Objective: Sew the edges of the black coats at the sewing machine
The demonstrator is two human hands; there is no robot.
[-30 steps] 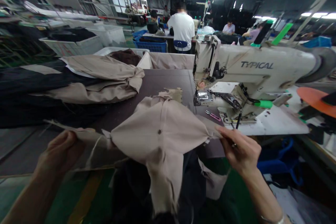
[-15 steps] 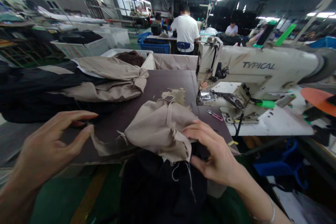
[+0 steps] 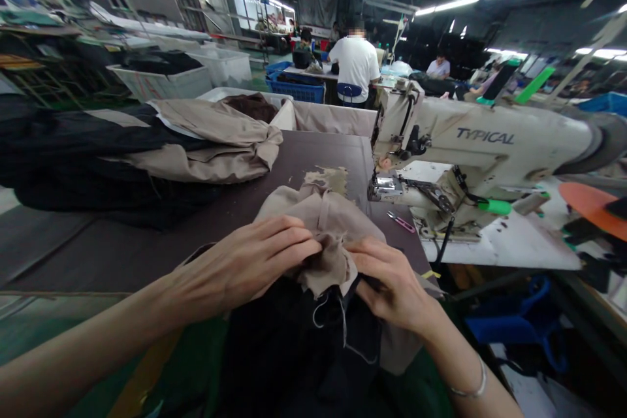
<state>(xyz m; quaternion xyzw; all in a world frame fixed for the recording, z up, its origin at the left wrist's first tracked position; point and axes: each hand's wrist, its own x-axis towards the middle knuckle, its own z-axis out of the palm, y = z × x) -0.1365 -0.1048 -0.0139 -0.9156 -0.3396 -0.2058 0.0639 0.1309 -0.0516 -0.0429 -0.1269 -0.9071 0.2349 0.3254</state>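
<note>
A beige piece of fabric (image 3: pixel 337 212) with frayed edges and loose white threads lies bunched at the front edge of the brown table, joined or laid against black cloth (image 3: pixel 298 353) that hangs below. My left hand (image 3: pixel 269 251) is closed on the fabric's left side, its thumb hidden underneath. Opposite it, my right hand (image 3: pixel 385 277) pinches the right edge between thumb and fingers. Between both hands the beige cloth is gathered into folds. Pink-handled thread snips (image 3: pixel 401 222) lie on the table beyond my right hand.
A sewing machine (image 3: pixel 482 134) stands at the right, its narrow arm beside the table (image 3: pixel 337 147). Black and beige garments (image 3: pixel 210 137) are piled at the left. Behind are white bins (image 3: pixel 161 81) and a seated person in a white shirt (image 3: pixel 353 62). A blue chair (image 3: pixel 519 326) is at lower right.
My left hand has come right from the table's left side, where it held a thin strip, and now grips the beige fabric. My right hand keeps its hold.
</note>
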